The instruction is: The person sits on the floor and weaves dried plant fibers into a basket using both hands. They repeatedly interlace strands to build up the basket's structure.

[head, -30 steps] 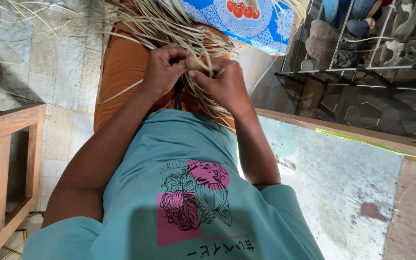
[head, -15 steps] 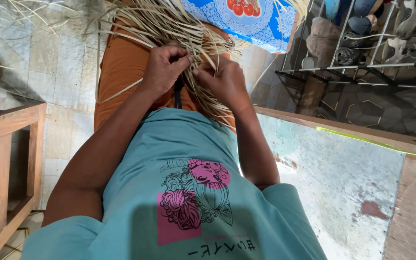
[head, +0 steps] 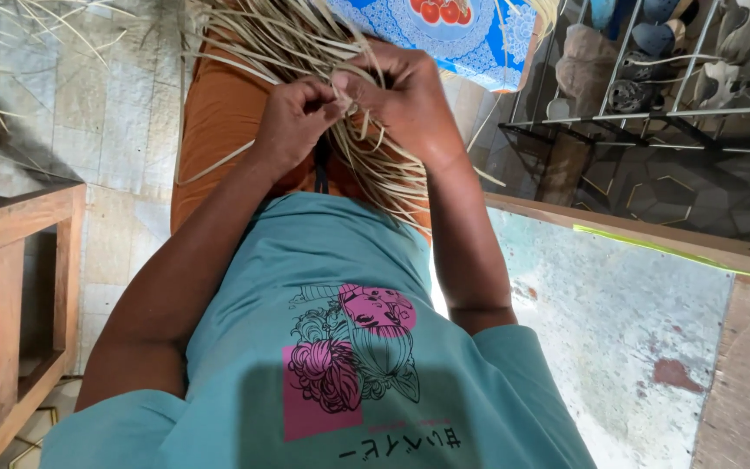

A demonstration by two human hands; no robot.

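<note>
Across the lap, seen from above, the following are recorded, largest first.

Teal T-shirt (head: 332,347): worn by the person, a pink and black figure print on the front; most of the lower view is filled by it.

Orange garment (head: 219,122): stretched over the lap, serving as the working surface beneath the hands.

Pale concrete slab (head: 601,330): set at the person's right, edged by a wooden board.

Wooden frame (head: 10,260): placed at the person's left, on tiled floor.

Metal rack (head: 653,95): stood beyond the slab, with footwear kept on its bars.

Blue patterned cloth (head: 462,35): laid beyond the knees, red round motifs printed on it.

Bundle of straw-coloured strips (head: 305,52): fanned out over the lap from the hands, with loose ends trailed toward the shirt. A few stray strips are scattered on the tiles.

Left hand (head: 292,122): closed, strips pinched between thumb and fingers at the gathering point of the bundle.

Right hand (head: 410,95): closed, fingers curled over the same strips, pressed against the left hand.

Change noted: against the frames of one second and half a second earlier, both hands are found at the same place on the bundle, with only a slight regrip of the fingers. The strips have been kept gathered, so the working of the fibres is judged to be under way at one spot and not moved along. No other item is seen displaced.
</note>
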